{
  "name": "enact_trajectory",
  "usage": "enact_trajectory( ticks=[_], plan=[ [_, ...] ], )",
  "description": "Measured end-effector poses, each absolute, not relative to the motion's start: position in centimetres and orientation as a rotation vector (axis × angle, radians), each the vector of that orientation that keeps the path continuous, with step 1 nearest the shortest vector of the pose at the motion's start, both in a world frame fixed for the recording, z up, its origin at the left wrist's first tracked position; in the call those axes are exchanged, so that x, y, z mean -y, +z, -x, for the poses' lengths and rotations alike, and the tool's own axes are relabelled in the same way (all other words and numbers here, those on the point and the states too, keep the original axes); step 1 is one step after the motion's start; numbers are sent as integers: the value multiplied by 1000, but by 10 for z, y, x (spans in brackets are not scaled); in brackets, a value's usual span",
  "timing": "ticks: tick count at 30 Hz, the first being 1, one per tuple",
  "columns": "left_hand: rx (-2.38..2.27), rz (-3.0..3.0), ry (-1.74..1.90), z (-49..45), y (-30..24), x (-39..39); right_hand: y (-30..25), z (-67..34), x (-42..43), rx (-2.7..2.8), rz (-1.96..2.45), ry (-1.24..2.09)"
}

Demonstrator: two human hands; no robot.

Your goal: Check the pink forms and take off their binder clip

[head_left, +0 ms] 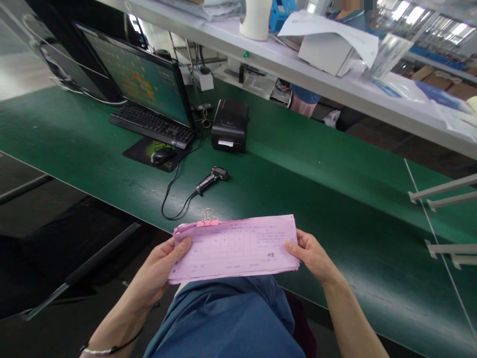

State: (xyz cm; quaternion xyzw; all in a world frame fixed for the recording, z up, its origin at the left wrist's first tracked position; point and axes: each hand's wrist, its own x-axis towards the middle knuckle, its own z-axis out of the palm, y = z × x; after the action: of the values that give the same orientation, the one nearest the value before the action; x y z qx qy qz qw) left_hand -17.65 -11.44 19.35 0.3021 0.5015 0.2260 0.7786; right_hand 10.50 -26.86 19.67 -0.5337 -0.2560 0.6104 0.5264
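Holding a stack of pink forms point(234, 248) by its two short ends, the person keeps it flat above their lap at the near edge of the green table point(316, 164). The left hand point(160, 271) curls around the left end with its thumb laid on top, and the right hand point(311, 256) pinches the right end likewise. A pink binder clip point(207, 219) grips the stack's far edge; a barcode scanner point(212, 179), keyboard point(152, 124), mouse point(162, 155) and black printer point(230, 124) lie beyond.
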Motion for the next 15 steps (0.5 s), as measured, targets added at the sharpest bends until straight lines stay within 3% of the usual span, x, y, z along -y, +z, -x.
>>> enact_trajectory(
  ticks=[15],
  plan=[
    [-1110, -639, 525, 174, 189, 113, 198, -120, 268, 677, 1405, 1426]
  ],
)
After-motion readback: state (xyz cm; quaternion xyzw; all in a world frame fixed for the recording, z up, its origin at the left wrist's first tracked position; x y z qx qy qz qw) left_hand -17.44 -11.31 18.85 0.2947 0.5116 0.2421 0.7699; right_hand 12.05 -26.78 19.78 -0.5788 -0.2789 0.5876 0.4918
